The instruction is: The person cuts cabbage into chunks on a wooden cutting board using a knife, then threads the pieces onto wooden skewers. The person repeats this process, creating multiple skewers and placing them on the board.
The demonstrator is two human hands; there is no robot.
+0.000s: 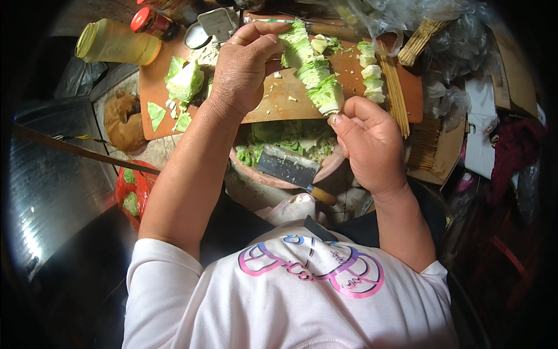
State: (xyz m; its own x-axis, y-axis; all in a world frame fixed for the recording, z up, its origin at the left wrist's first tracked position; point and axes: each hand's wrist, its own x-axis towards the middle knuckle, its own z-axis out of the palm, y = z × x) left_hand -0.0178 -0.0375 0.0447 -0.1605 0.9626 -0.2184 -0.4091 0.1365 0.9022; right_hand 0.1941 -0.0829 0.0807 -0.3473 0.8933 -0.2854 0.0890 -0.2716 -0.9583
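Several folded cabbage pieces form a row between my hands, above a wooden board. At the row's upper end, my left hand pinches it between thumb and fingers. My right hand grips the lower end by the pale stem part. Any skewer inside the row is hidden by the leaves. On the board's right lies another row of cabbage pieces, beside a bundle of thin bamboo skewers. Loose cabbage leaves lie at the board's left.
A cleaver rests across a round basin of chopped cabbage below the board. A yellowish plastic jar and a red-lidded jar are at upper left. A brown dog appears curled left of the board. Plastic bags heap at upper right.
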